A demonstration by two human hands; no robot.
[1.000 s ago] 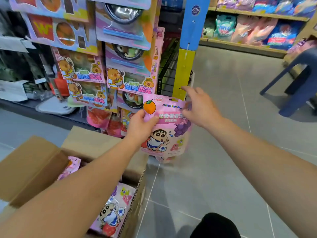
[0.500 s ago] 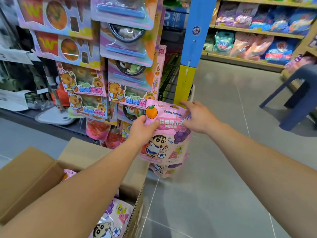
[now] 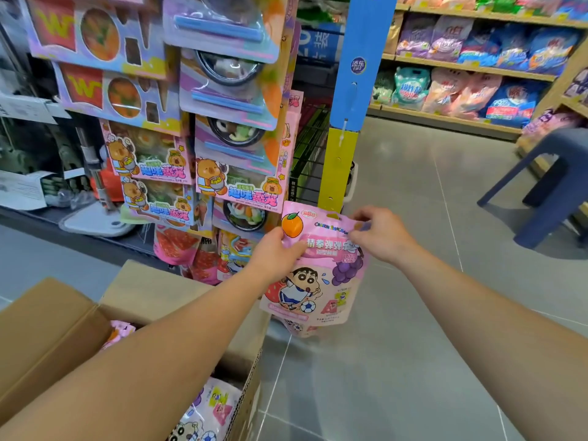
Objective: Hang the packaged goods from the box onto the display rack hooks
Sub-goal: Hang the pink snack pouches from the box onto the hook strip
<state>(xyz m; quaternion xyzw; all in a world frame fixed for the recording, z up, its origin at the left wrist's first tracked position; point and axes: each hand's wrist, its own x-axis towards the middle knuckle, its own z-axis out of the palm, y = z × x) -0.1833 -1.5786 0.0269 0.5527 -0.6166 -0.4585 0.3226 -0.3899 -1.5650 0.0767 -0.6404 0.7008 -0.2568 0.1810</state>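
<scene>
Pink pouch: a glossy candy pouch [image 3: 313, 265] printed with a cartoon boy, an orange and grapes hangs between both hands, low against the yellow hanging strip [image 3: 337, 167] at the end of the display rack.
Left hand: the left hand [image 3: 276, 253] grips the pouch's upper left edge, thumb over the front.
Right hand: the right hand [image 3: 380, 233] pinches the top right corner with curled fingers [image 3: 361, 218].
Hook: I cannot make out the hook itself; the hang hole at the pouch's top centre sits just at the strip's lower end, so the hook is probably hidden behind the header.
Below: another pouch of the same kind [image 3: 302, 327] peeks out under the held one, seemingly already hung.
Step in hand: most likely threading the hang hole onto a strip hook.
Doing it well: keep the header flat and taut between the two grips, line the hole up square with the hook, push on until it seats, then let go one hand at a time so the weight settles without tearing the hole.
Risk: slack film can fold over the hole and miss.
Supply: the cardboard box [image 3: 63, 338] at lower left is open with more pouches [image 3: 206, 415] inside, so a good deal seems left.
</scene>
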